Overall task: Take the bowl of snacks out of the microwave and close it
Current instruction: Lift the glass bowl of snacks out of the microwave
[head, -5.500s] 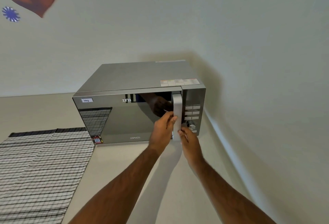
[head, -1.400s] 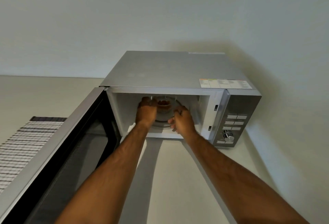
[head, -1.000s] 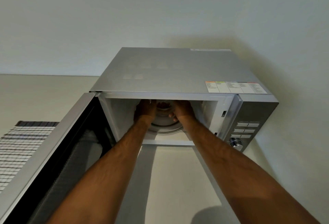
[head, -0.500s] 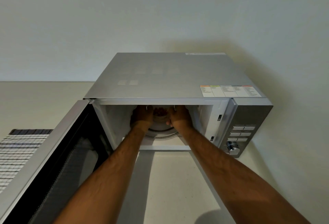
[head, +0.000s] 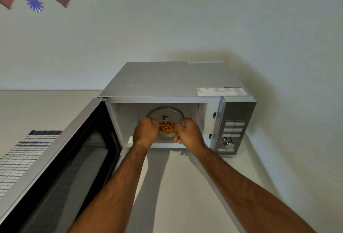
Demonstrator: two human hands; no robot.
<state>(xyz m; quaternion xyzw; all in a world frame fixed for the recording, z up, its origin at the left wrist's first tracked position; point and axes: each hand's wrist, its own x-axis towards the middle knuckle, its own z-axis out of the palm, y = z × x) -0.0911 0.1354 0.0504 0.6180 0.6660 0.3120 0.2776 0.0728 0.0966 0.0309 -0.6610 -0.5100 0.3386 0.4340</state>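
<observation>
A silver microwave (head: 172, 80) stands in the corner of the counter with its door (head: 61, 160) swung wide open to the left. A clear glass bowl of orange snacks (head: 167, 128) is at the front of the cavity, above the front part of the glass turntable (head: 165, 115). My left hand (head: 145, 132) grips the bowl's left side and my right hand (head: 190, 132) grips its right side. Most of the bowl's wall is hidden by my fingers.
The control panel with buttons and a knob (head: 228, 143) sits on the microwave's right. A striped cloth (head: 24, 155) lies on the counter at the left, beyond the open door. Walls close in behind and to the right. Pale counter (head: 178, 186) stretches in front.
The microwave door was shut and now stands open. My hands reached deep into the cavity, closed on the bowl, and have drawn it forward to the cavity's front.
</observation>
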